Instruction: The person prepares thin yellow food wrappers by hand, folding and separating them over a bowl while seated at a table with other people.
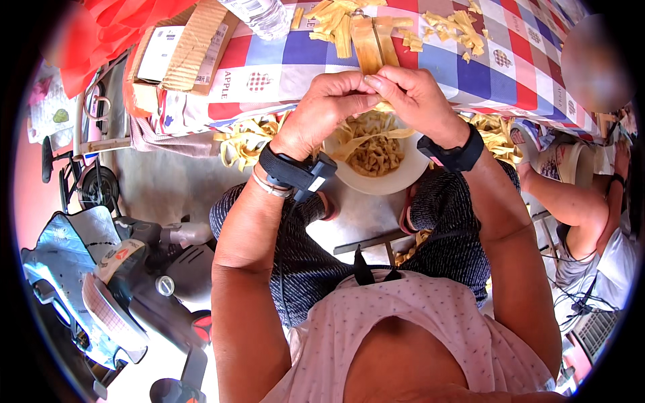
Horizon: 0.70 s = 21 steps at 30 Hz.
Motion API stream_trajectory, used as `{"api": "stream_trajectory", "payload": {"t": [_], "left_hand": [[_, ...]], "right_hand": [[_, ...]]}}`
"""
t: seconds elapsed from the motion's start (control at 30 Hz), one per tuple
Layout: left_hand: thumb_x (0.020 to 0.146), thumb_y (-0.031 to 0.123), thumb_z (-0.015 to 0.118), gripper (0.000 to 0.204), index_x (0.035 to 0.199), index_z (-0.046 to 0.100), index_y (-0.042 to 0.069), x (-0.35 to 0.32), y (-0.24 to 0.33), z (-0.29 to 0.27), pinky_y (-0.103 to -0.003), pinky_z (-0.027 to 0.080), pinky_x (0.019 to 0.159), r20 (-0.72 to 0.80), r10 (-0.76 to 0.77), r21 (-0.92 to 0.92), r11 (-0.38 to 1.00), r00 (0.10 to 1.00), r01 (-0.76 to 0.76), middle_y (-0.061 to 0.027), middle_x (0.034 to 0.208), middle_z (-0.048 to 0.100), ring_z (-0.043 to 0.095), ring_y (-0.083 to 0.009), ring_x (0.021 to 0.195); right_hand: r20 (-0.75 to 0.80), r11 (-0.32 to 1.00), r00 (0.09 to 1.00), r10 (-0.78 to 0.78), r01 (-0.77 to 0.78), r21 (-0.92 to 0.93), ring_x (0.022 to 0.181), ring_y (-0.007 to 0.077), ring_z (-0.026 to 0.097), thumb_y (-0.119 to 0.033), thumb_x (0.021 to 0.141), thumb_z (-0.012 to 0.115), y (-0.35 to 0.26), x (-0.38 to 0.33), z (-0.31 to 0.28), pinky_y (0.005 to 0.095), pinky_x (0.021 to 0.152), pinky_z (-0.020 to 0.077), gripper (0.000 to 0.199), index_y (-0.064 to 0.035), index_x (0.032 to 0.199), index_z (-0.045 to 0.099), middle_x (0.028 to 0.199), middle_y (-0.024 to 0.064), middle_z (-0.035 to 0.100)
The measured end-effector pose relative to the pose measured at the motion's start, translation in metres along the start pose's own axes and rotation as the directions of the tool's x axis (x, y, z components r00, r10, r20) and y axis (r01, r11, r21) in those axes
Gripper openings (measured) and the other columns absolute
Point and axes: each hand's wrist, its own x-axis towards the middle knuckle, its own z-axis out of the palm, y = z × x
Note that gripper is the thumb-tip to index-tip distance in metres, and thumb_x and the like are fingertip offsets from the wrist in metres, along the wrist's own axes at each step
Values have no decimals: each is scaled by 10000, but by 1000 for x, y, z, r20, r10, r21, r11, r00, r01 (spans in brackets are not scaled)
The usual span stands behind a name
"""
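My left hand (pixel 329 107) and my right hand (pixel 420 101) meet at the near edge of the table, fingers pinched together. Between them is a pale yellow, fibrous strip (pixel 383 106), mostly hidden by the fingertips. Wider flat strips (pixel 366 47) lie on the tablecloth just beyond my fingers; whether they join the held piece I cannot tell. Directly below my hands, a white bowl (pixel 376 189) holds many small yellow-brown pieces (pixel 376 158), with a longer strip lying across it. Each wrist wears a black strap.
A checked tablecloth (pixel 295 57) covers the table. On it are an open cardboard box (pixel 195 50), a clear plastic bottle (pixel 265 17) and scattered strips (pixel 457 30). More strips (pixel 248 141) hang beside the bowl. A scooter (pixel 148 289) stands at left; another person's arm (pixel 564 195) shows at right.
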Motion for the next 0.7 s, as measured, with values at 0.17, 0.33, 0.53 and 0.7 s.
{"api": "stream_trajectory", "payload": {"t": [0.17,0.33,0.53,0.7], "left_hand": [[865,55,638,95,950,636,13,-7,10,-8,-180,417,673,63,18,14,1000,998,-19,28,853,624,534,-40,744],[866,116,664,89,849,669,28,-13,15,-16,-174,384,600,-94,84,99,992,992,-75,45,732,614,497,-21,665],[892,99,609,130,968,685,25,-9,5,26,-188,315,515,-284,29,0,1000,958,-31,39,724,609,424,-31,578],[804,122,716,209,883,593,-27,-8,-18,39,-252,423,521,-442,304,471,879,844,-69,-27,703,612,514,-79,589]], "right_hand": [[67,953,998,-3,-18,304,525,12,419,-262,965,553,-3,-9,-6,222,443,332,281,-14,912,674,579,-71,493],[256,775,959,120,-251,580,509,13,281,-228,951,577,-23,-18,-36,208,448,249,263,15,991,669,619,-57,458],[114,889,986,123,-160,428,574,32,396,-163,950,568,-19,-19,-21,199,497,341,274,-18,1179,612,681,-42,499],[165,901,943,288,-326,287,600,52,472,-25,926,514,-7,-27,-10,202,525,406,383,-46,1308,517,736,-14,555]]}}
